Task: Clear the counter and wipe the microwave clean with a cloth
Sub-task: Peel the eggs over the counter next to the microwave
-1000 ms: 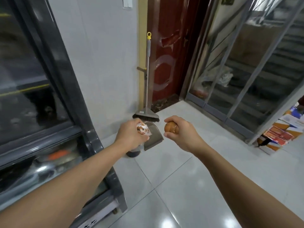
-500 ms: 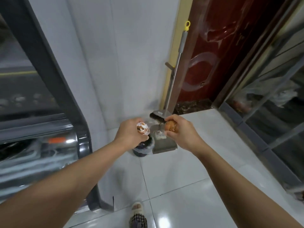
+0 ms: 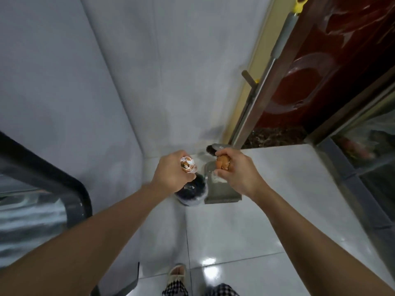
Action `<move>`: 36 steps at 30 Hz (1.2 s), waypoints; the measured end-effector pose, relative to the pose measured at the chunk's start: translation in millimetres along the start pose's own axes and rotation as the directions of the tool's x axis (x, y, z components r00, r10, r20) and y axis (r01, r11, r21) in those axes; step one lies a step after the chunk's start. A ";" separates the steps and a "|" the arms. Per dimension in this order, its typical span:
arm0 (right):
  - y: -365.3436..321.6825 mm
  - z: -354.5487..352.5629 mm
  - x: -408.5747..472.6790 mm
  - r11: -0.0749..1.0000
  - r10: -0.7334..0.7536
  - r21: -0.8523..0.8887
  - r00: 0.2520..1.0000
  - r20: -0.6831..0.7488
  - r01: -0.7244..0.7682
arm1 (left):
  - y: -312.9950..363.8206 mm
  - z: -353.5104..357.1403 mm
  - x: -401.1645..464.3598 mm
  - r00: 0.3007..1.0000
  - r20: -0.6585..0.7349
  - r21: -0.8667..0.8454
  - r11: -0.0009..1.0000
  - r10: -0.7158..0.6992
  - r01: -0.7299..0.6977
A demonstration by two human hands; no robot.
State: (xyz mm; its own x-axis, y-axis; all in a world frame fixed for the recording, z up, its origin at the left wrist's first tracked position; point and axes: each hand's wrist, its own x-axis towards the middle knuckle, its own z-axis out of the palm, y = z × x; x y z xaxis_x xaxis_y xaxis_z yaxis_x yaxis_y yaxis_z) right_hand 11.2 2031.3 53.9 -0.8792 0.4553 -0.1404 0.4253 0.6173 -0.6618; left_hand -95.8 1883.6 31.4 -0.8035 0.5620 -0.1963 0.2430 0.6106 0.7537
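The left hand (image 3: 171,174) grips broken brown-and-white eggshells (image 3: 188,165) above a small dark round bin (image 3: 191,192) on the floor. The right hand (image 3: 237,169) holds a brown eggshell piece (image 3: 222,162) over the grey dustpan (image 3: 220,193).

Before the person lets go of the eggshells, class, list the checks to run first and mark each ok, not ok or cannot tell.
1. Left hand grips the broken eggshells: ok.
2. Right hand grips the brown eggshell: ok.
3. Small bin stands open on the floor: ok.
4. Left hand is above the bin: ok, it overlaps the bin's rim in the head view.
5. Right hand is above the bin: not ok, it hangs over the dustpan beside the bin.
6. Room left inside the bin: cannot tell, the inside is dark and blurred.
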 end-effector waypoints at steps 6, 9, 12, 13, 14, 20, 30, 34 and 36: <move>36.0 -0.7 75.9 0.998 -0.057 -0.013 0.991 0.124 0.059 | 2.2 26.8 53.1 0.991 -0.071 0.000 0.994 -0.109 0.109; 53.5 -1.6 112.2 0.994 -0.092 -0.032 0.974 0.208 0.101 | 4.5 44.6 77.8 0.974 -0.149 -0.028 0.985 -0.170 0.168; 73.3 1.1 146.2 0.986 -0.139 -0.048 0.952 0.274 0.158 | 2.5 64.3 100.2 0.948 -0.197 -0.066 0.968 -0.250 0.242; 80.8 5.2 156.4 0.984 -0.152 -0.046 0.943 0.294 0.173 | -0.3 71.3 107.0 0.940 -0.211 -0.069 0.963 -0.268 0.259; 87.5 10.5 165.8 0.983 -0.163 -0.035 0.936 0.311 0.183 | -3.5 78.1 113.5 0.933 -0.221 -0.072 0.959 -0.285 0.276; 136.0 59.9 210.1 0.988 -0.149 0.031 0.905 0.399 0.148 | -44.9 125.3 148.7 0.885 -0.229 -0.118 0.914 -0.405 0.388; 238.0 185.6 275.0 0.997 -0.068 0.001 0.881 0.467 0.077 | -176.8 219.5 211.6 0.830 -0.194 -0.087 0.852 -0.523 0.517; 280.8 248.6 294.5 0.998 -0.050 0.000 0.881 0.471 0.056 | -237.0 264.7 233.6 0.831 -0.180 -0.043 0.848 -0.527 0.528; 301.3 279.8 301.6 0.999 -0.042 0.013 0.877 0.478 0.040 | -267.5 285.7 241.4 0.828 -0.171 -0.018 0.842 -0.533 0.539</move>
State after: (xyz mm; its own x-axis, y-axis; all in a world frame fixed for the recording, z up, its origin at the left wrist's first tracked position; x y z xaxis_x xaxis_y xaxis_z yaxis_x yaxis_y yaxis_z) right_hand -185.8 2175.1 -393.9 -0.8916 0.0667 -0.4479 0.3867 0.6267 -0.6766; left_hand -199.6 2015.3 -396.8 -0.8880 0.0445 -0.4576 -0.2381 0.8069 0.5406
